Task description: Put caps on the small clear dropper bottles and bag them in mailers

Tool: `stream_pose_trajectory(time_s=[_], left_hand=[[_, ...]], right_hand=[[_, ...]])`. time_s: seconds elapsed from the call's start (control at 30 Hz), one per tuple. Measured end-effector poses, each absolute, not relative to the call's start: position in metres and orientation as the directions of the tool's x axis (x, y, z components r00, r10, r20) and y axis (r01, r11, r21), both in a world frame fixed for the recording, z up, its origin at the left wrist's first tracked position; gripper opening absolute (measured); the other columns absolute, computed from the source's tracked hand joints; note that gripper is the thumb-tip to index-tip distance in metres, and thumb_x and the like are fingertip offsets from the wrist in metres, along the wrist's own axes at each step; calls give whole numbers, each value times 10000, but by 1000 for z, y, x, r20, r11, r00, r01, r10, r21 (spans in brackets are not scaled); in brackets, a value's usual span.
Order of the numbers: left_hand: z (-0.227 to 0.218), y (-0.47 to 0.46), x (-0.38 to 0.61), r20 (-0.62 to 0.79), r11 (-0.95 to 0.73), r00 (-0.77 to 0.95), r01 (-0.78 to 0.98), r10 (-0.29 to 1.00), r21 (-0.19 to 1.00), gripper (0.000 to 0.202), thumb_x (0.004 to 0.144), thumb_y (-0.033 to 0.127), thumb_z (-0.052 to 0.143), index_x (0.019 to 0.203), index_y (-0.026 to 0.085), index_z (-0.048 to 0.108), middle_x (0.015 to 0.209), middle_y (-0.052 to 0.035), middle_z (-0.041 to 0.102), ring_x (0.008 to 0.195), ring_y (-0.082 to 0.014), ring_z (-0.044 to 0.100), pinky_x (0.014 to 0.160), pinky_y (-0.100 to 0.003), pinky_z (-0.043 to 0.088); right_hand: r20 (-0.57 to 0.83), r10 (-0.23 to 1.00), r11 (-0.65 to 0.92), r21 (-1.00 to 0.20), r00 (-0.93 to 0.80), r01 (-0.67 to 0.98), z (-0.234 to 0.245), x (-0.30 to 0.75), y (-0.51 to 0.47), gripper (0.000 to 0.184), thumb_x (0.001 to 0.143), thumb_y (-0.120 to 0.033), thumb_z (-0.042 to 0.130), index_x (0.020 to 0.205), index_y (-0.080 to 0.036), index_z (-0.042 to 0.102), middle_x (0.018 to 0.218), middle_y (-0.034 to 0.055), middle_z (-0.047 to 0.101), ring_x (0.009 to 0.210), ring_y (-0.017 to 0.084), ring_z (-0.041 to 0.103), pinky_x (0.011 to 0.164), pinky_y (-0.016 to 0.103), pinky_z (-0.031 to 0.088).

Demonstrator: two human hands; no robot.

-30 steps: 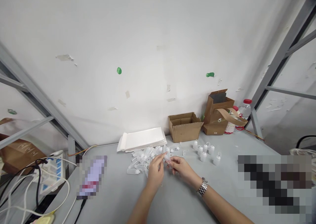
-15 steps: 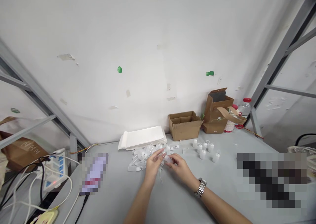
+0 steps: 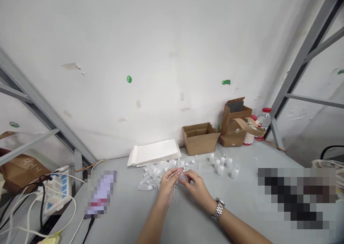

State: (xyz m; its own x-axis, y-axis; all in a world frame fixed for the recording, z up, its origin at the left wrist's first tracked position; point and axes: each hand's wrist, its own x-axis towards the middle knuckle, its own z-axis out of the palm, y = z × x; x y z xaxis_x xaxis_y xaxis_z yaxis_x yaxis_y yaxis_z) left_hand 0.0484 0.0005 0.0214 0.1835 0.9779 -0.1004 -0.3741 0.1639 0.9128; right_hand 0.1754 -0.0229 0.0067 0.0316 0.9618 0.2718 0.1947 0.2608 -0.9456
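Observation:
A small translucent plastic bottle is held between my two hands over the grey table. My right hand grips its body with thumb and fingers, a metal watch at the wrist. My left hand pinches at the bottle's other end; the fingers hide most of the part there. A thin white strip shows along the left fingers. Behind my left hand lies a loose pile of translucent bottles and white caps. To the right, several capped bottles stand upright, some with a loop on top.
A stack of white sheets lies against the wall. Beside it stand an open cardboard box, a brown paper bag and a red-lidded jar. A power strip with tangled cables is at left. Blurred items lie on both sides.
My hands have drawn closer together around the bottle, and the left fingers have curled in more at its end. The view has shifted slightly. The standing bottles have not moved.

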Motion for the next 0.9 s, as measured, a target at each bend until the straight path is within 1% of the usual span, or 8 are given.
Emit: stream_pose_trajectory(time_s=[0.13,0.2,0.3,0.43,0.57,0.67,0.77,0.9], left_hand=[[23,3,44,-129,201,214,-362,968,910,331,561,379,754,779,133,711,961,-136,693,963,-267,597,870,-372,417],[26,3,41,-138,244,295,-363,945,899,342,583,388,742,799,124,713,955,-140,693,957,-265,601,876,-373,416],[31,1,39,-154,320,411,-373,899,871,337,611,389,728,820,125,711,929,-128,698,961,-244,604,906,-354,402],[31,0,40,-179,363,422,-410,889,837,332,650,370,708,916,174,679,948,-92,693,959,-216,608,894,-343,410],[25,3,42,-190,352,375,-430,907,831,284,624,353,727,828,160,682,967,-96,686,964,-227,601,828,-315,433],[22,5,41,-197,353,372,-418,907,837,287,620,367,728,800,146,689,961,-109,687,967,-237,598,811,-310,432],[23,4,40,-184,349,395,-402,900,847,312,631,384,719,816,133,699,980,-128,685,973,-242,596,844,-325,421],[27,0,39,-155,371,480,-396,864,840,342,670,385,690,884,118,700,1021,-143,672,1010,-240,584,922,-339,387]], right_hand=[[70,970,53,-996,-234,-77,15,176,-23,275,701,-453,641,673,-180,627,598,-13,515,523,121,438,542,266,339],[25,911,-94,-959,-411,-268,16,177,-23,300,714,-455,630,693,-156,629,587,-16,518,451,84,408,497,247,300],[26,858,-245,-857,-513,-453,15,178,-24,316,733,-441,622,788,-131,647,564,-21,518,395,46,342,473,233,251],[19,876,-244,-845,-483,-476,16,178,-24,301,720,-423,645,786,-129,657,560,-19,538,391,41,332,465,231,231],[-23,921,-171,-921,-389,-349,16,179,-20,279,700,-396,670,598,-141,621,561,-12,565,425,62,394,472,232,253],[-43,932,-165,-935,-361,-315,14,180,-18,267,687,-371,686,567,-142,622,540,-16,555,449,71,399,484,233,262],[-55,892,-261,-874,-449,-411,13,184,-19,225,713,-339,666,666,-119,674,514,-21,515,458,64,365,496,231,259],[-76,782,-481,-705,-619,-521,13,186,-22,308,690,-368,675,835,-96,693,492,-46,439,457,57,328,517,230,288]])
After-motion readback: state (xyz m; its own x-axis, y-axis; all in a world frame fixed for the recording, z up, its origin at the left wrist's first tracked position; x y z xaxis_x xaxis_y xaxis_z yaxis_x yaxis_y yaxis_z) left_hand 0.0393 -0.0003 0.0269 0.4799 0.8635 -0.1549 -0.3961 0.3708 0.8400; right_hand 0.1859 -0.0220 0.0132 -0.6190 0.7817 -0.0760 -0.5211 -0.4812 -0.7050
